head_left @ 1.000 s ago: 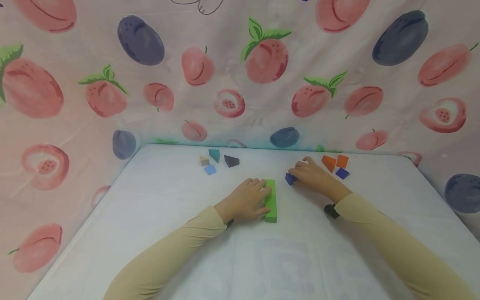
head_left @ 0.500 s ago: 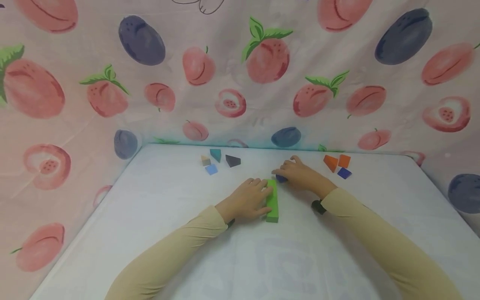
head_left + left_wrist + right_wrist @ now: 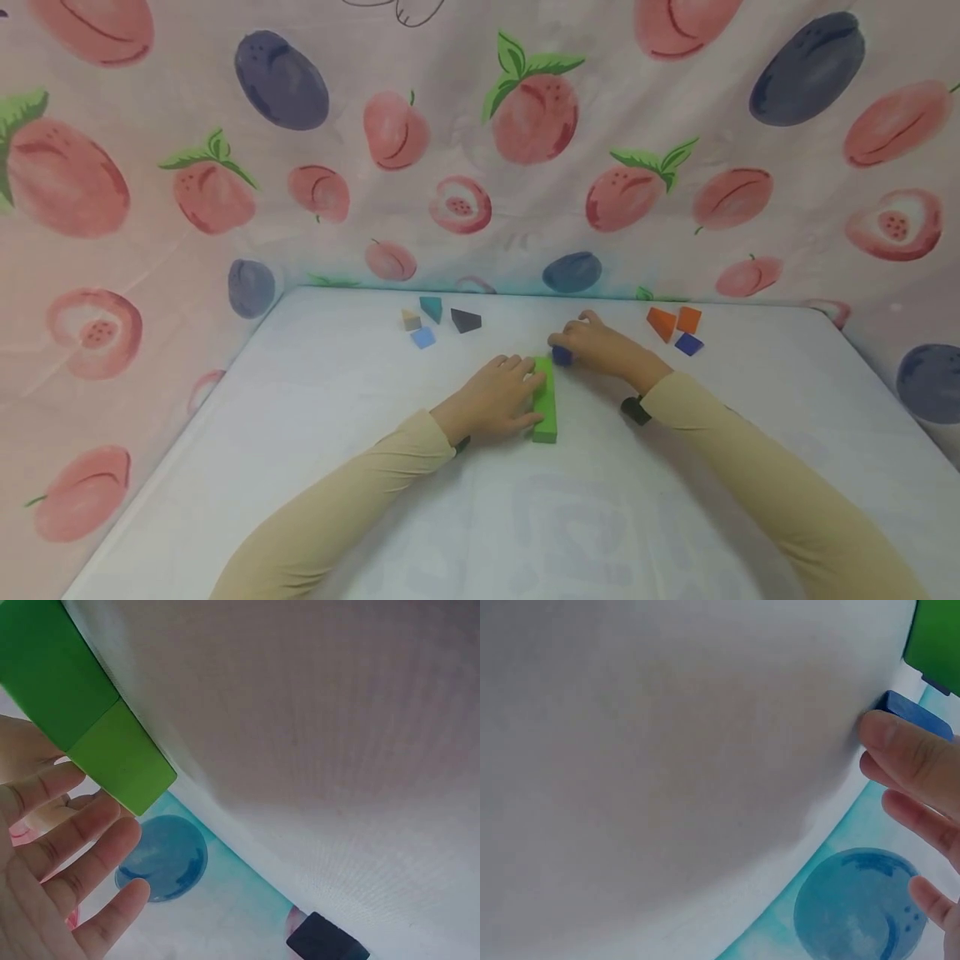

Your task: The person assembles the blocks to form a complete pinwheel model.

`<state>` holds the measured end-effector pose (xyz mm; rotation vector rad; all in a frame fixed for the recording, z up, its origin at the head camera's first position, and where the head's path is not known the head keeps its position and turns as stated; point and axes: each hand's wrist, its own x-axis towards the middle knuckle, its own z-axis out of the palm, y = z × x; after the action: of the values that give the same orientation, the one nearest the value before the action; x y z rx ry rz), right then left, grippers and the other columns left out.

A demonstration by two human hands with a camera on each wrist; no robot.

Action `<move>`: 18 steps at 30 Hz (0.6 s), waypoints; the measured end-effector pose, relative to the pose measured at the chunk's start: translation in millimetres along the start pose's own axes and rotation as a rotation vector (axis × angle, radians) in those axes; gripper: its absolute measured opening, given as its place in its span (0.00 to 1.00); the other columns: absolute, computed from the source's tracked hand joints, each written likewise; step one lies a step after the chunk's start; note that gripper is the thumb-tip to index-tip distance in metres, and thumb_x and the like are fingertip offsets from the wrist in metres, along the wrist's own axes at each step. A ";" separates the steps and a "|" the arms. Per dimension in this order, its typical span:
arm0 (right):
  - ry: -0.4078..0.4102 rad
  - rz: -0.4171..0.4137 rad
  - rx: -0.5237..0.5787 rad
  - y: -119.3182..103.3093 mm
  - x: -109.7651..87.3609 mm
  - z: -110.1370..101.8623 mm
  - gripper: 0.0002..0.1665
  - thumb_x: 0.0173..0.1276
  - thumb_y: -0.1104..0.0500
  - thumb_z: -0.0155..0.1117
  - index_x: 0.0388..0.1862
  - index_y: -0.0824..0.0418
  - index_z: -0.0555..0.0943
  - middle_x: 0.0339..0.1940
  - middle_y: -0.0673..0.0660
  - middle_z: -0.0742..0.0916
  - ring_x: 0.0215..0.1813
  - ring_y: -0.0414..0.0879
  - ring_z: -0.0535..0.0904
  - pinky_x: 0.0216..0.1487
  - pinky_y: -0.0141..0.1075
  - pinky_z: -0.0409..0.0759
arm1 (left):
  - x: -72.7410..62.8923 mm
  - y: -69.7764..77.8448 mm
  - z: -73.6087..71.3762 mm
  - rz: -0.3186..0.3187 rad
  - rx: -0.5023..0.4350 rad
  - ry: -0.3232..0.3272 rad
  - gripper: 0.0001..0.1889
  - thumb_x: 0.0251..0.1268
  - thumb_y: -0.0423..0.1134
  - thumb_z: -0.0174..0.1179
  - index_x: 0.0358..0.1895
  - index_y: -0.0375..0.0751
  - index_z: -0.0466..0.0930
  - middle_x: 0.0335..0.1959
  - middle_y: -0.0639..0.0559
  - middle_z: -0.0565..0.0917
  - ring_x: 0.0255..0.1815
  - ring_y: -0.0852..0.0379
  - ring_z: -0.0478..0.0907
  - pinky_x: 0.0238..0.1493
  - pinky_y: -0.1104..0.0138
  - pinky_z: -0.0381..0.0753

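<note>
The left hand (image 3: 491, 397) lies along the left side of a long green block (image 3: 545, 421), its thumb and forefinger touching the block. In the left wrist view its other fingers (image 3: 97, 847) are fairly straight and spread beside the green block (image 3: 124, 757), which shows two shades of green. The right hand (image 3: 600, 346) pinches a small dark blue block (image 3: 562, 357) between thumb and fingers, right of the green block's far end. In the right wrist view the thumb lies against the blue block (image 3: 915, 714), with the green block (image 3: 937, 641) close by; its other fingers are loosely bent.
At the back left stand a teal block (image 3: 431, 309), a dark grey block (image 3: 466, 321), a light blue block (image 3: 423, 337) and a wooden one (image 3: 410, 321). Two orange blocks (image 3: 662, 324) and a flat blue block (image 3: 689, 343) lie at the back right. A fruit-patterned cloth (image 3: 480, 150) hangs behind.
The right hand has carried the dark blue block leftward, close to the far end of the green block. The left hand and the green block have hardly moved.
</note>
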<state>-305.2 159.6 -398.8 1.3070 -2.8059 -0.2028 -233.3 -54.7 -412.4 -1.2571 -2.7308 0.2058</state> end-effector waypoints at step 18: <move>0.104 -0.049 -0.068 0.3 2.9 2.1 0.22 0.58 0.62 0.68 0.53 0.56 0.78 0.42 0.56 0.87 0.48 0.51 0.82 0.58 0.51 0.72 | -0.8 0.9 -3.1 -0.009 -0.036 -0.038 0.31 0.66 0.62 0.46 0.64 0.47 0.64 0.61 0.47 0.72 0.60 0.53 0.69 0.64 0.59 0.67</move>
<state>-307.4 157.8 -400.9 1.3321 -2.6586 -0.2229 -231.6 -54.5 -409.5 -1.2626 -2.7832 0.1827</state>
